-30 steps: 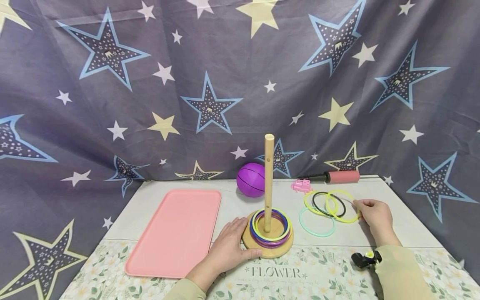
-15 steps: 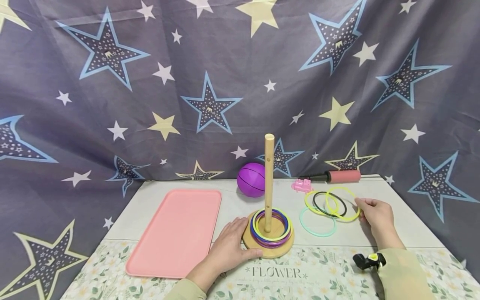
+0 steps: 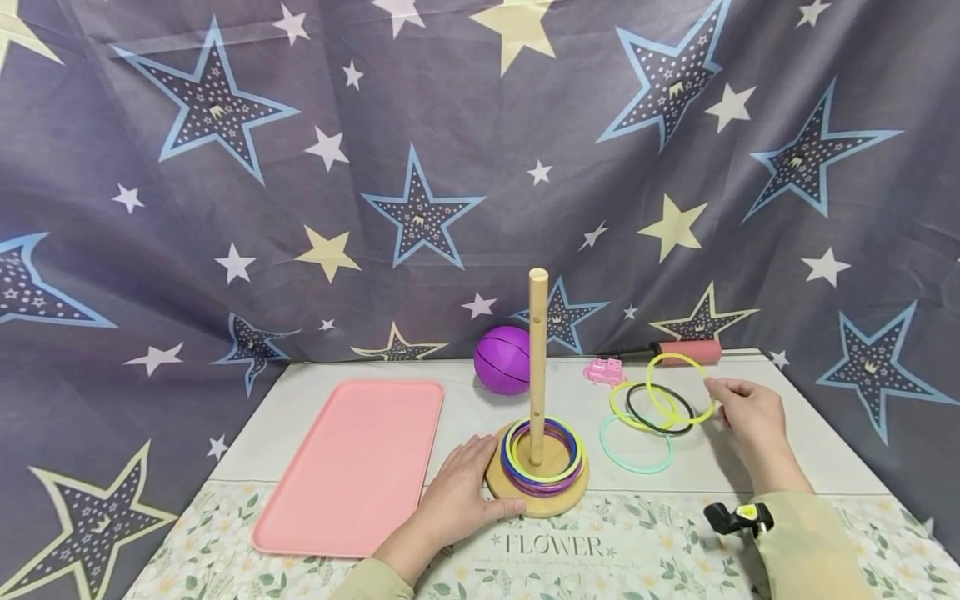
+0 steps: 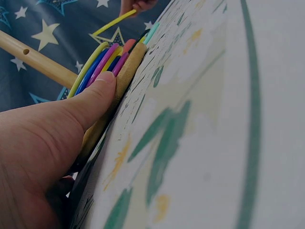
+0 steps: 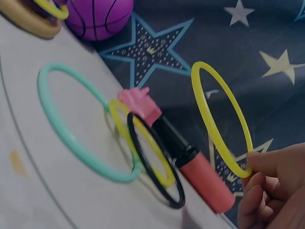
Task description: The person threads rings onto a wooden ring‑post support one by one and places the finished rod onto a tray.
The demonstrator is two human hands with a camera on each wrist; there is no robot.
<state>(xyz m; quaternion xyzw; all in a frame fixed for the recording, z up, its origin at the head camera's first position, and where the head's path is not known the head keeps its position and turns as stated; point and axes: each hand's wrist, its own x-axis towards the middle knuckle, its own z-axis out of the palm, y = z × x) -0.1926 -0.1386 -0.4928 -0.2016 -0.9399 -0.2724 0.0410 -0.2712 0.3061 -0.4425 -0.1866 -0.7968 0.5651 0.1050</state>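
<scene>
A wooden ring-toss stand (image 3: 537, 358) has an upright post on a round base, with several rings (image 3: 551, 479) in yellow, blue and purple stacked around the post's foot. My left hand (image 3: 463, 483) holds the base at its left and front edge; in the left wrist view the thumb (image 4: 97, 95) lies at the rim beside the rings. My right hand (image 3: 752, 425) pinches a yellow ring (image 5: 221, 119) between thumb and fingers, raised and tilted. Below it lie another yellow ring (image 5: 167, 179), a black ring (image 5: 150, 174) and a mint-green ring (image 5: 57, 121), overlapping one another.
A pink tray (image 3: 352, 467) lies left of the stand. Behind the post sits a purple ball (image 3: 501, 360). A small pink toy (image 3: 603, 372) and a red-and-black pump (image 3: 688, 352) lie along the back edge, before a starry curtain (image 3: 450, 108).
My right hand has lifted the yellow ring off the overlapping rings, raising its far edge in front of the pump. My left hand has stayed on the stand's base.
</scene>
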